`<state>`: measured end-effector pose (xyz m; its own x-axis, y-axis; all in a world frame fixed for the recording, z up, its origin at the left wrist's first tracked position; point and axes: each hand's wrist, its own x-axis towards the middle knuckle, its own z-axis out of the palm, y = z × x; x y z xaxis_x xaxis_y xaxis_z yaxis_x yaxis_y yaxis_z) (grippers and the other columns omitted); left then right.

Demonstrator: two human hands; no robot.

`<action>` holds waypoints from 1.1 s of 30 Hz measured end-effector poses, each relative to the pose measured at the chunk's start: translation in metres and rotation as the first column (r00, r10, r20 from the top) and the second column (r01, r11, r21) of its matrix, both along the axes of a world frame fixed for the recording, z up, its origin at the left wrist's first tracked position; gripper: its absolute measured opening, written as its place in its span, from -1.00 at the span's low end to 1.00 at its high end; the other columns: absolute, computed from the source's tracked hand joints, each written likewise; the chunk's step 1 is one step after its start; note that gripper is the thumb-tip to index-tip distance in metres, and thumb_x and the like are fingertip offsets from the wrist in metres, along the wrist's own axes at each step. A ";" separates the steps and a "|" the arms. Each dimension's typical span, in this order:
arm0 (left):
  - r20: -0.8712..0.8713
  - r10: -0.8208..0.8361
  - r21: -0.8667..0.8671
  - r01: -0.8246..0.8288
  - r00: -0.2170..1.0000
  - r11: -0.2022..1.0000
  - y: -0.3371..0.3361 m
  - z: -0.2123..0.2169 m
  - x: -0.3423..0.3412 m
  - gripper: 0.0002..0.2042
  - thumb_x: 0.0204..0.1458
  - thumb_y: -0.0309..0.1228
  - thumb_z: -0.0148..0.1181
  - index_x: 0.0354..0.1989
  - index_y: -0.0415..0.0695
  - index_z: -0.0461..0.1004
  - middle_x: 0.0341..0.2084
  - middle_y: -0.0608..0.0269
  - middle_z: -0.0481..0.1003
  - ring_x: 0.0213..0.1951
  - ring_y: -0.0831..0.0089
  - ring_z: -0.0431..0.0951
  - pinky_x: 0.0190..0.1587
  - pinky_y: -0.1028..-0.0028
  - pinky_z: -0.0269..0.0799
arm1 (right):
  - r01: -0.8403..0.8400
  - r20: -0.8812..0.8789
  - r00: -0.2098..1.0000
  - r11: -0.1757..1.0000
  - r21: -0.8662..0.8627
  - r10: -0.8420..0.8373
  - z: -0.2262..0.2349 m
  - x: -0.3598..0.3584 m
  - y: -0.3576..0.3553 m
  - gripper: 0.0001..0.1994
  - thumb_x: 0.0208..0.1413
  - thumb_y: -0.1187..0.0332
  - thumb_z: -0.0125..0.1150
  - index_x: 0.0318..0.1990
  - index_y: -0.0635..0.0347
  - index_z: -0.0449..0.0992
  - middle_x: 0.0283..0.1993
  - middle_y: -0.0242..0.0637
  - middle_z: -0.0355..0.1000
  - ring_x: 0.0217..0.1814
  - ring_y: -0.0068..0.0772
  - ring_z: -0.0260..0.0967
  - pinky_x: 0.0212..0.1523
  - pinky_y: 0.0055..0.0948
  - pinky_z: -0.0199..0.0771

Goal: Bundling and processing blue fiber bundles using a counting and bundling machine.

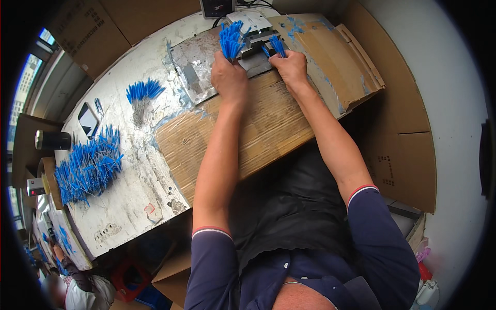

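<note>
My left hand [228, 76] is closed around the lower end of a thick bundle of blue-tipped wires [231, 41], which stands up out of the fist. To its right, my right hand [291, 67] pinches a smaller bunch of blue-tipped wires [277, 45] between thumb and fingers. Both hands are at the near side of a small metal bench machine [249, 25]; the right one is close to its dark front part. Whether the right-hand wires touch the machine I cannot tell. A metal plate [194, 80] lies under and beside the machine.
Flattened cardboard [217, 137] covers the bench's front edge. At left lie a small pile of blue-tipped wires [143, 93], a larger heap [90, 165], a phone [88, 120] and a dark cylinder [52, 140]. A cardboard box [330, 62] stands right. Another person [85, 287] sits at lower left.
</note>
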<state>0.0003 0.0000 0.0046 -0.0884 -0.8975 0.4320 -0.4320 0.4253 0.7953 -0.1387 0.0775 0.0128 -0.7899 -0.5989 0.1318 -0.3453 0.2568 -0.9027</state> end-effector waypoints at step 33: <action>0.266 -0.073 -0.246 0.141 0.961 0.959 0.003 -0.001 -0.001 -0.85 -0.03 -0.52 0.19 -0.26 -0.19 0.52 -0.37 -0.05 0.57 -0.28 -0.07 0.57 -0.17 0.04 0.43 | -0.006 0.420 0.899 0.961 -0.275 0.126 0.017 0.016 0.017 -0.87 0.00 0.60 0.33 -0.41 0.27 0.45 -0.53 -0.35 0.42 -0.63 -0.57 0.38 -0.68 -0.49 0.51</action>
